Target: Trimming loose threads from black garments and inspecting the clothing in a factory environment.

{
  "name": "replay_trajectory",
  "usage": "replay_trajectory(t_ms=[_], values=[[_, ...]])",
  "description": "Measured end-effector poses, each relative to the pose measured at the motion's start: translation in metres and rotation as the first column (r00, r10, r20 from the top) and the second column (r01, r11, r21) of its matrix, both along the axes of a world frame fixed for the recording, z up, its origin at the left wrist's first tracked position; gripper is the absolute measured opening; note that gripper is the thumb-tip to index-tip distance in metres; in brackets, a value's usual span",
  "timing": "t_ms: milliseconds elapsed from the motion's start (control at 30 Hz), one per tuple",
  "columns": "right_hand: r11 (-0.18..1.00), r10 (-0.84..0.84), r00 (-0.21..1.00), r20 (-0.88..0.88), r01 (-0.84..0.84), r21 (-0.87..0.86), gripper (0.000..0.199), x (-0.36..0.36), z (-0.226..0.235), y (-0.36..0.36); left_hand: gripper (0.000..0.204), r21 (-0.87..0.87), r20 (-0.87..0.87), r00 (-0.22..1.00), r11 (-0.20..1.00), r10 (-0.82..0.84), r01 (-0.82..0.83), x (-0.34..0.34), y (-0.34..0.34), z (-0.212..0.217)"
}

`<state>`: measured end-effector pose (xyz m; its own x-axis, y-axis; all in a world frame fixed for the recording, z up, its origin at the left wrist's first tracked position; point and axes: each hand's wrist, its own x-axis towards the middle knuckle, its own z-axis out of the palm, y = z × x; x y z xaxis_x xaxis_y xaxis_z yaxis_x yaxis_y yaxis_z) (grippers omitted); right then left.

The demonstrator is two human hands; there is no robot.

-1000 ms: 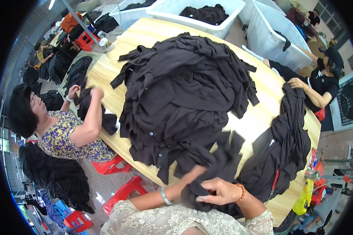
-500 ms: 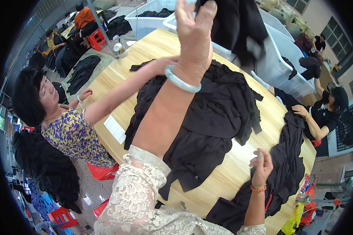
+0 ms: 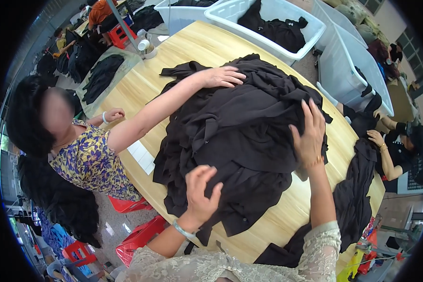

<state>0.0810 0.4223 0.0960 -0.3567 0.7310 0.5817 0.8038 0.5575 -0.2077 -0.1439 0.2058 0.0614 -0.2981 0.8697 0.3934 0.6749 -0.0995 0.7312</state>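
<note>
A large heap of black garments [image 3: 249, 141], some with small buttons, lies in the middle of the wooden table [image 3: 192, 42]. My right hand [image 3: 310, 131] rests on the heap's right side, its fingers apart. At the near left edge of the heap is my left hand [image 3: 202, 195], with fingers spread and slightly curled and nothing held. Whether it touches the cloth I cannot tell. Another person's hand [image 3: 223, 76] lies flat on the far left of the heap.
White plastic bins [image 3: 310, 47] stand beyond the table; the middle one holds black cloth [image 3: 282, 33]. A long black garment pile [image 3: 355, 192] runs along the right edge, near a second person. White paper [image 3: 141, 156] lies at left. Red stools [image 3: 138, 239] stand below.
My left hand has come down from high over the far side, where it was beside a swinging black garment. My right hand has moved up onto the heap. The left co-worker's hand now shows on it.
</note>
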Motion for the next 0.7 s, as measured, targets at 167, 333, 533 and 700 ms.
replay_trajectory(t_ms=[167, 333, 533, 700], values=[[0.998, 0.006, 0.954, 0.3, 0.012, -0.059, 0.054, -0.016, -0.016, 0.048, 0.076, 0.036, -0.23, 0.934, 0.962, 0.272, -0.271, -0.025, 0.051, -0.016], [0.99, 0.124, 0.98, 0.159, -0.132, 0.044, 0.019, 0.01, -0.017, 0.008, 0.036, 0.217, -0.15, 0.978, 0.97, 0.144, -0.11, -0.04, 0.058, -0.027], [0.962, -0.001, 0.987, 0.158, 0.045, -0.27, 0.012, 0.107, -0.059, -0.073, 0.042, 0.19, -0.01, 0.851, 0.834, -0.525, 0.517, 0.04, -0.015, 0.001], [0.487, -0.367, 0.701, -0.612, -0.416, -0.768, 0.051, 0.127, -0.077, -0.123, 0.029, 0.165, 0.208, 0.534, 0.568, -0.819, 0.806, 0.109, -0.07, -0.011]])
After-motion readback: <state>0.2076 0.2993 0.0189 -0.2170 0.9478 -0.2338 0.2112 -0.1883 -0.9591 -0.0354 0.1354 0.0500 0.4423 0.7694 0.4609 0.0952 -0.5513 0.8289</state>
